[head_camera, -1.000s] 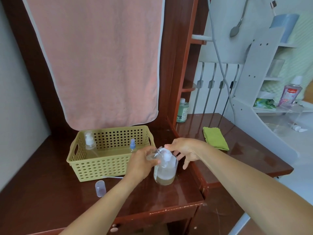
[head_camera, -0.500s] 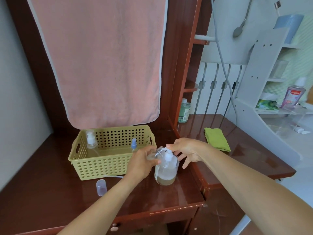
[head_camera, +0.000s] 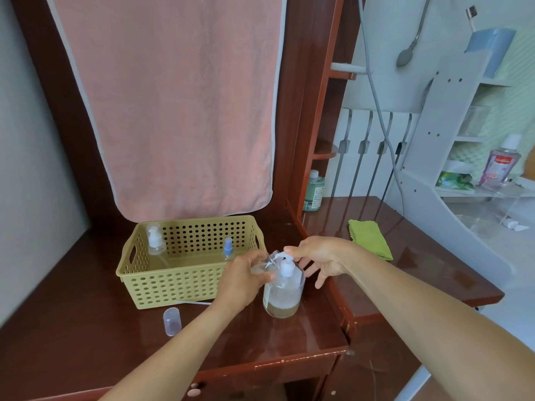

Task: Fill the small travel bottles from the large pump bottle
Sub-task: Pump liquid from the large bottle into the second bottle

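A large clear pump bottle (head_camera: 282, 296) with a little brownish liquid at its bottom stands on the dark red table (head_camera: 72, 328). My right hand (head_camera: 321, 260) presses a finger on the white pump head, its other fingers spread. My left hand (head_camera: 241, 280) grips a small clear travel bottle (head_camera: 265, 266), tilted with its mouth under the pump's spout. A small clear cap (head_camera: 172, 321) stands on the table to the left.
A yellow perforated basket (head_camera: 162, 277) behind my left hand holds a clear pump bottle (head_camera: 155, 240) and a small blue-topped spray bottle (head_camera: 227, 249). A green cloth (head_camera: 369, 238) lies at the right. A pink towel (head_camera: 173, 96) hangs behind.
Both hands stay at the pump bottle in the same grip; only the camera view has shifted slightly.
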A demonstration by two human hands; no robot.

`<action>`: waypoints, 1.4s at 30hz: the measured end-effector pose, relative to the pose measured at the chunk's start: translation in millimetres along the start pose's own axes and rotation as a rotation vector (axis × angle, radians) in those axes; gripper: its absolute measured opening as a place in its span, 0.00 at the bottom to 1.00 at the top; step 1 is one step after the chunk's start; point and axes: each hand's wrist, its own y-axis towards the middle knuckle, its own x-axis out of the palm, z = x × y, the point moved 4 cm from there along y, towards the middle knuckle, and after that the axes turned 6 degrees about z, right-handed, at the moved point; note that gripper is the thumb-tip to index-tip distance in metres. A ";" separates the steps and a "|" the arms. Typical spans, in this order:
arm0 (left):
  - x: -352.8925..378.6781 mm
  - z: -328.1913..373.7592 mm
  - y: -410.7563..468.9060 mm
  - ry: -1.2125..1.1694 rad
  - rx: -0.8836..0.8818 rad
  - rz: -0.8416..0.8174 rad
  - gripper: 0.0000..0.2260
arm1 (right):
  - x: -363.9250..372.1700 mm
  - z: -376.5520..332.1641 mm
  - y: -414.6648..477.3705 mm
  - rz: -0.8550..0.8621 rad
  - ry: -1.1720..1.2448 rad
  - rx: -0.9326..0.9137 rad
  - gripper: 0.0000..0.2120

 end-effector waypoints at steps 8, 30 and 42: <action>1.9 0.6 1.9 0.009 0.018 0.001 0.13 | 6.3 -1.0 4.3 0.029 -0.028 -0.017 0.28; 1.0 0.7 2.0 -0.022 -0.006 -0.007 0.14 | 0.4 -4.1 0.2 0.018 -0.078 -0.044 0.28; 0.2 -0.8 0.1 0.000 -0.013 -0.013 0.16 | 1.8 -4.7 -2.6 0.032 -0.073 -0.056 0.30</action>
